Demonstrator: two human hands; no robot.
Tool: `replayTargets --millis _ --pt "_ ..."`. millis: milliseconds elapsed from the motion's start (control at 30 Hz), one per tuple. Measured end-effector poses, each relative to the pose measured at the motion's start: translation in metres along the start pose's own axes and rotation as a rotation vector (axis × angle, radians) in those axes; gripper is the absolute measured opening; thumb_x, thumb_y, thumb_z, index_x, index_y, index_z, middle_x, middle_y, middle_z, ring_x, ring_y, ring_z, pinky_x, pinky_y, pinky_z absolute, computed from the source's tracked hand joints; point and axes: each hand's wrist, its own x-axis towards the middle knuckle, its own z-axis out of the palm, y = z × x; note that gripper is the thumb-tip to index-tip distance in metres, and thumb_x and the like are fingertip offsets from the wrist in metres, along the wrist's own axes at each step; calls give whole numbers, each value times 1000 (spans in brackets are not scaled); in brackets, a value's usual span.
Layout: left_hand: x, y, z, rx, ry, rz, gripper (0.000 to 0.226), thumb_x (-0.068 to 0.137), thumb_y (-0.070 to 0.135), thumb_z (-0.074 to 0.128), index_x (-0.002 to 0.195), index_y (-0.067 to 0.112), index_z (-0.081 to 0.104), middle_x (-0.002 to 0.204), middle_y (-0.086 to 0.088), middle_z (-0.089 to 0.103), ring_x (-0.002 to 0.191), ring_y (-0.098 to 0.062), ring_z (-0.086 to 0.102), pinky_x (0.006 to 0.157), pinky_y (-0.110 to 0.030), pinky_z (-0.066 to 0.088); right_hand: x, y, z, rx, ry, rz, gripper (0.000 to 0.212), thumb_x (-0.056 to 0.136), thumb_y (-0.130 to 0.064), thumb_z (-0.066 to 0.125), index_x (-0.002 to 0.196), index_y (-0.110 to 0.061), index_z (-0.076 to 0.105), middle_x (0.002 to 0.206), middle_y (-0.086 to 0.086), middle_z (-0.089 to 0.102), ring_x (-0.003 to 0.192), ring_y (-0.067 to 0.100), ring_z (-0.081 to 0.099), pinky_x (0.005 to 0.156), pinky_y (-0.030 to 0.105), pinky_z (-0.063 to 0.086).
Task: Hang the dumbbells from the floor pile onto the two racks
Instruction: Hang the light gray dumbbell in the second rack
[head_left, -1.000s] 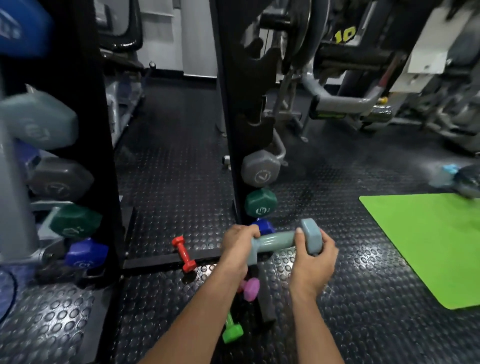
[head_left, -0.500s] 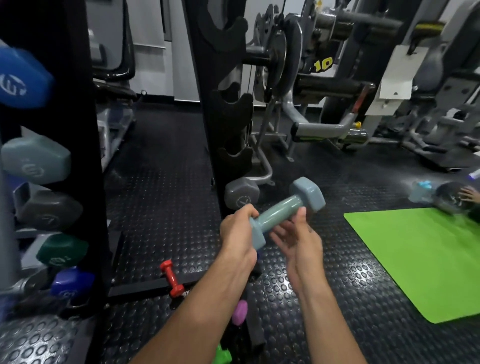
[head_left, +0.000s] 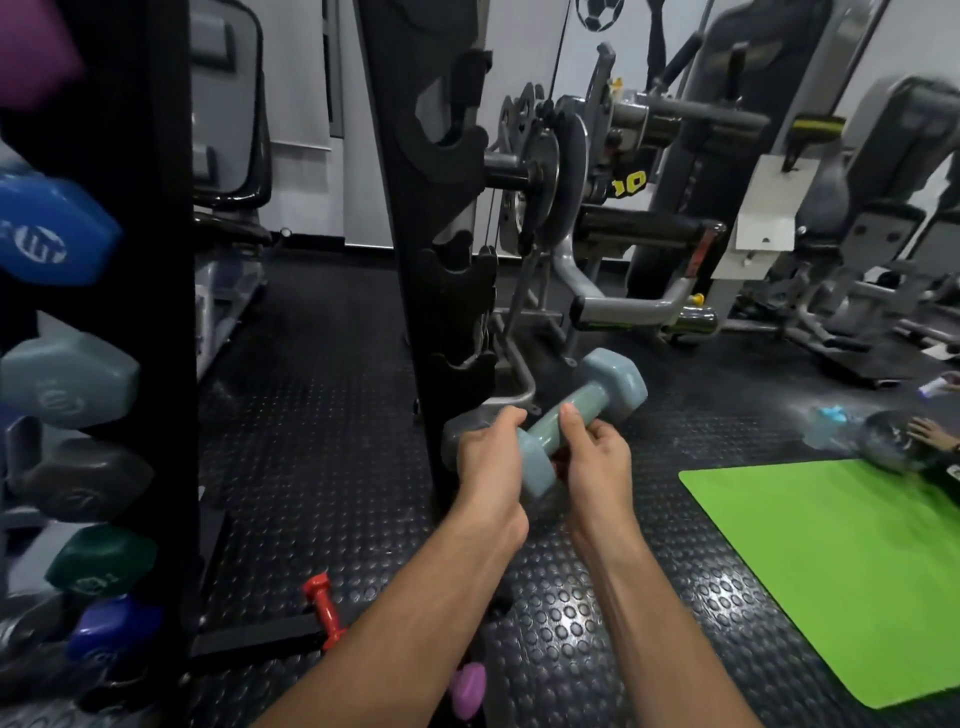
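- A person stands between two tall black dumbbell racks in a gym, both bare forearms stretched out in front
- The left hand (head_left: 488, 457) has its fingers curled over the near head of a pale blue-grey dumbbell (head_left: 576, 421)
- The right hand (head_left: 597, 457) wraps the handle of the same dumbbell, thumb pointing up along the grip
- The dumbbell is held in the air, tilted, far head raised and angled to the right, just beside the lower part of the middle rack (head_left: 441, 260)
- That rack shows open hook-shaped slots up its front edge; a grey dumbbell (head_left: 457, 431) sits low on it, partly hidden behind the left hand
- The left rack (head_left: 145, 260) carries blue, pale grey, dark grey, green and purple dumbbell heads stacked top to bottom
- On the studded black rubber floor (head_left: 322, 415) lie a small red dumbbell (head_left: 324, 605) across the rack's foot bar and what looks like a pink dumbbell (head_left: 467, 688), mostly hidden under the left forearm
- A bright green mat (head_left: 841, 566) lies on the floor to the right
- Another person's hand (head_left: 927, 431) rests at the far right edge near a blurred dark object
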Motion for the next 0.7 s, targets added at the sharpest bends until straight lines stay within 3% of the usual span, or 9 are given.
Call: replayTargets --millis 133,267,333,400,567,633,700 --pt "-2 4 2 173 -102 11 23 101 35 61 88 17 64 85 -5 70 77 -19 65 71 -32 52 12 -21 2 -44 -9 28 37 97 -38 68 113 -4 67 101 16 77 92 30 77 81 47 63" --pt "3 13 1 266 -191 27 27 104 40 57 98 18 70 94 -5 75 91 -20 73 94 -43 59 21 -39 9 -64 -37 57 35 97 -34 69 111 -2 68 99 19 77 90 32 77 80 49 63" --pt "9 20 0 328 -222 78 33 99 52 60 102 21 71 100 -4 77 98 -19 74 96 -45 59 27 -49 12 -66 -53 70 34 97 -32 69 109 0 70 98 21 77 91 36 77 85 55 62" --pt "14 27 -2 409 -222 147 53 83 69 66 108 22 68 109 -2 76 101 -18 73 95 -44 60 32 -60 14 -69 -63 73 33 96 -29 70 108 1 70 98 24 77 93 39 76 87 59 60" --pt "25 49 -15 612 -29 549 57 79 58 81 119 24 58 113 5 62 99 -12 66 86 -33 58 43 -88 20 -138 -98 62 25 96 -23 69 101 1 70 87 18 75 80 32 74 82 49 61" --pt "29 56 -21 604 112 737 58 81 51 82 122 23 54 119 5 53 102 -9 59 85 -25 53 50 -98 24 -198 -113 57 25 95 -22 70 101 2 71 84 17 73 77 31 72 79 47 60" --pt "34 66 -23 531 212 792 53 89 46 75 128 20 50 127 4 45 112 -11 51 85 -17 45 57 -107 30 -241 -138 58 20 94 -18 71 100 1 69 84 17 71 74 28 70 73 44 58"
